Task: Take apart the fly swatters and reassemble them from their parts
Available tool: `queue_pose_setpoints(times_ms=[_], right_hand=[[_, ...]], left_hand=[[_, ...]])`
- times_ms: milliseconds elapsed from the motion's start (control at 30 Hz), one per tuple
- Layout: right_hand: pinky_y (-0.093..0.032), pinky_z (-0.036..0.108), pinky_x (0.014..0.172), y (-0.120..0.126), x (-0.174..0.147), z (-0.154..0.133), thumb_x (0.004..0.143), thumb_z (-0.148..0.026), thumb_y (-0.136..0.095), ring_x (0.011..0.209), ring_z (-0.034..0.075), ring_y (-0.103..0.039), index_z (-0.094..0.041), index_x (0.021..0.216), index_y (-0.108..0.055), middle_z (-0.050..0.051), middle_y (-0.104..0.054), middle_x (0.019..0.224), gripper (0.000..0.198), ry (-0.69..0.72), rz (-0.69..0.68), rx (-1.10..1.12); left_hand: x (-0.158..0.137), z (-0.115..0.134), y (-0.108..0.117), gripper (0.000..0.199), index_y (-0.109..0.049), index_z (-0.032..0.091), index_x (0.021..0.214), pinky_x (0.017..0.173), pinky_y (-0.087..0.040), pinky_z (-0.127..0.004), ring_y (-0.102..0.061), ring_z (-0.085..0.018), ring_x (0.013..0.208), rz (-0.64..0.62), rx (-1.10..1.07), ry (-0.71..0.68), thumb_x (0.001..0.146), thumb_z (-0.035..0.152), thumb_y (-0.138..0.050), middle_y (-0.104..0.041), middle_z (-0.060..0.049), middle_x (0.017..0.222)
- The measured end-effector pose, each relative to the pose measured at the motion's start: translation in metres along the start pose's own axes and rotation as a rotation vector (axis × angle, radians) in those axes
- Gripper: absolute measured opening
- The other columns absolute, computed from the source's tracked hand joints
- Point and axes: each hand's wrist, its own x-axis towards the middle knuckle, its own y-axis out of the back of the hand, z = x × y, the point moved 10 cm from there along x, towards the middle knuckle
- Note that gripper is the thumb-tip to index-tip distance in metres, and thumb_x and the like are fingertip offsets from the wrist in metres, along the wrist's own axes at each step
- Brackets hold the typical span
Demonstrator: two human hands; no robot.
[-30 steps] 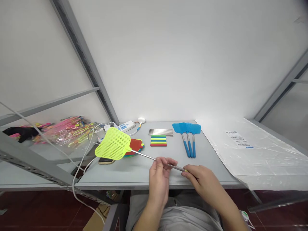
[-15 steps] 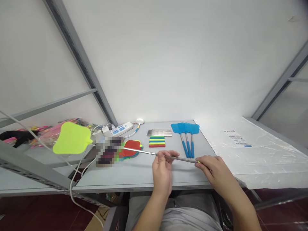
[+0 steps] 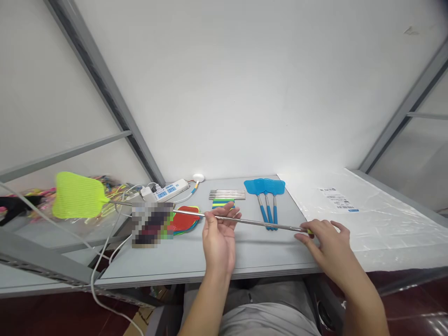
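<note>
A fly swatter with a yellow-green head [image 3: 80,196] and a long thin metal rod [image 3: 259,222] stretches across the view above the table. My left hand [image 3: 220,238], palm up, supports the rod near its middle, with the thumb against it and the other fingers loosely curled. At the rod's right end, my right hand [image 3: 327,242] pinches the yellow-green grip, mostly hidden by the fingers. Behind my left hand lie coloured grip tubes [image 3: 219,201], partly covered, and a row of metal rods [image 3: 227,194]. Three blue fly swatters [image 3: 265,187] lie side by side farther right.
Red, blue and yellow-green swatter heads [image 3: 187,219] are stacked beside a pixelated patch. A power strip [image 3: 171,191] with white cables stands behind them. White plastic sheeting [image 3: 371,233] covers the table's right side. Grey shelf posts [image 3: 105,88] rise at both sides.
My hands have moved farther apart along the rod, the right one going right and the left one left. The left palm has turned up more. The yellow-green head has shifted left.
</note>
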Motion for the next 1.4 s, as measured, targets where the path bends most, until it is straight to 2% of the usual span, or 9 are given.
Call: queue_pose_setpoints(times_ms=[100,200,500,633,767,900,1100,1233,1400], right_hand=[[-0.027,0.042,0.093,-0.011,0.005,-0.030,0.095,-0.045,-0.046,0.078,0.019,-0.060,-0.023,0.092,-0.061,0.003,-0.068,0.082,0.026,0.096,0.000,0.050],[-0.028,0.037,0.088,-0.019,0.009,-0.039,0.099,-0.037,-0.041,0.075,0.016,-0.060,-0.022,0.087,-0.061,0.001,-0.069,0.080,0.027,0.152,0.003,0.087],[-0.024,0.040,0.092,-0.008,0.002,0.010,0.097,-0.043,-0.043,0.073,0.017,-0.060,-0.024,0.086,-0.062,-0.001,-0.067,0.076,0.029,0.124,0.070,-0.009],[-0.023,0.042,0.092,0.009,-0.003,0.019,0.095,-0.038,-0.045,0.074,0.018,-0.060,-0.024,0.086,-0.062,-0.001,-0.066,0.074,0.024,0.089,0.227,-0.116],[-0.025,0.040,0.089,0.004,-0.003,0.019,0.094,-0.037,-0.047,0.076,0.019,-0.058,-0.024,0.088,-0.063,0.000,-0.065,0.074,0.021,0.081,0.181,-0.125],[-0.028,0.036,0.077,-0.002,-0.005,0.022,0.094,-0.031,-0.047,0.076,0.020,-0.057,-0.022,0.091,-0.061,0.003,-0.066,0.079,0.018,0.067,0.155,-0.165],[-0.031,0.034,0.070,-0.015,-0.009,0.031,0.094,-0.028,-0.046,0.077,0.023,-0.057,-0.021,0.090,-0.060,0.006,-0.067,0.081,0.016,0.037,0.056,-0.242],[-0.032,0.036,0.070,-0.019,-0.009,0.033,0.094,-0.027,-0.043,0.079,0.025,-0.057,-0.021,0.088,-0.059,0.007,-0.067,0.083,0.018,0.002,0.033,-0.282],[-0.031,0.036,0.068,-0.035,-0.006,0.005,0.094,-0.025,-0.043,0.076,0.024,-0.057,-0.021,0.089,-0.059,0.007,-0.067,0.082,0.017,0.064,-0.009,-0.221]], left_hand=[[-0.011,-0.013,-0.005,0.032,-0.062,0.017,0.088,0.089,-0.050,-0.045,-0.068,-0.025,0.099,-0.029,-0.007,0.054,0.092,0.048,-0.054,-0.068,-0.012,0.113],[-0.011,-0.003,-0.003,0.032,-0.059,0.016,0.081,0.089,-0.050,-0.044,-0.068,-0.025,0.097,-0.008,0.031,0.011,0.091,0.046,-0.055,-0.070,-0.012,0.106],[0.011,0.043,0.002,0.033,-0.054,0.017,0.071,0.077,-0.054,-0.039,-0.067,-0.016,0.068,0.021,0.010,-0.125,0.090,0.044,-0.059,-0.067,-0.002,0.078],[0.022,0.064,0.017,0.031,-0.057,0.017,0.073,0.073,-0.056,-0.038,-0.065,-0.016,0.068,0.039,-0.010,-0.152,0.090,0.043,-0.058,-0.067,-0.002,0.079],[0.031,0.081,0.028,0.034,-0.057,0.017,0.072,0.076,-0.056,-0.038,-0.065,-0.016,0.069,0.025,0.018,-0.172,0.090,0.046,-0.058,-0.067,-0.002,0.077],[0.030,0.066,0.028,0.037,-0.055,0.017,0.071,0.079,-0.054,-0.040,-0.066,-0.016,0.067,0.042,0.020,-0.133,0.090,0.049,-0.056,-0.068,-0.002,0.075],[0.021,0.041,0.022,0.034,-0.054,0.020,0.077,0.085,-0.048,-0.040,-0.064,-0.023,0.105,0.081,0.049,-0.139,0.091,0.051,-0.052,-0.072,-0.009,0.106],[0.019,0.034,0.021,0.033,-0.055,0.021,0.082,0.083,-0.046,-0.038,-0.062,-0.025,0.111,0.076,0.058,-0.123,0.090,0.052,-0.052,-0.071,-0.010,0.112],[-0.009,-0.011,-0.001,0.034,-0.058,0.020,0.081,0.086,-0.045,-0.036,-0.061,-0.025,0.113,-0.047,0.122,0.012,0.090,0.052,-0.053,-0.070,-0.012,0.115]])
